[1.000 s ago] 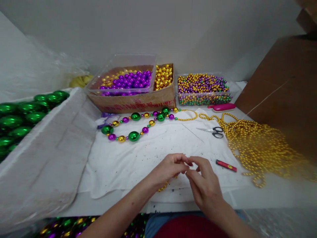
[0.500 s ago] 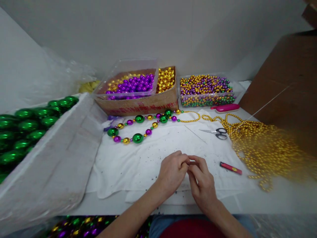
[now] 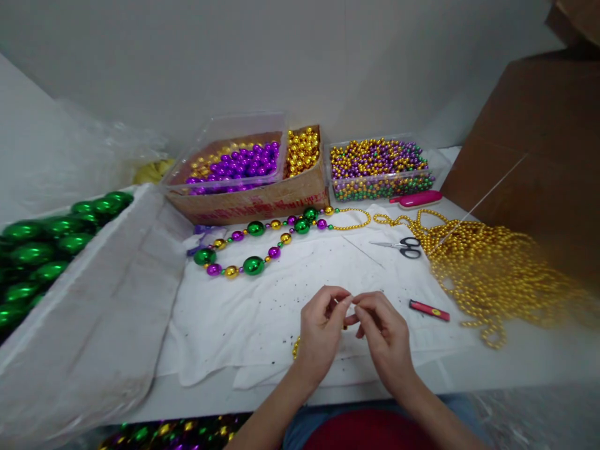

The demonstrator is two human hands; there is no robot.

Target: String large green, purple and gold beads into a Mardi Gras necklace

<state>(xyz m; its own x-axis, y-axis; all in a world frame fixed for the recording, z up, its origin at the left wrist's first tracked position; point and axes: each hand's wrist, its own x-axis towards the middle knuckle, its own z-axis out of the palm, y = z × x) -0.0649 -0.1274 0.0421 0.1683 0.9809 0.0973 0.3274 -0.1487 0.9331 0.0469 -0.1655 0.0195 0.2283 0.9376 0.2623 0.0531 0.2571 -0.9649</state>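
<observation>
My left hand (image 3: pixel 322 330) and my right hand (image 3: pixel 382 330) meet fingertip to fingertip over the white cloth (image 3: pixel 244 312) near the table's front edge. Both pinch something small between thumb and fingers. A short strand of small gold beads (image 3: pixel 296 347) shows just under my left hand; what the right hand's pinch holds is too small to see. A finished necklace of big green, purple and gold beads (image 3: pixel 253 247) lies further back on the cloth.
A red lighter (image 3: pixel 429 310) and scissors (image 3: pixel 402 247) lie right of my hands. A heap of gold bead strands (image 3: pixel 497 269) fills the right side. Bead-filled boxes (image 3: pixel 253 169) and a tub of small mixed beads (image 3: pixel 379 165) stand at the back. Big green beads (image 3: pixel 42 250) sit left.
My hands stay together in a pinch; they shifted slightly and the fingers rearranged. The gold strand under my left hand shows again. The view has swung a little.
</observation>
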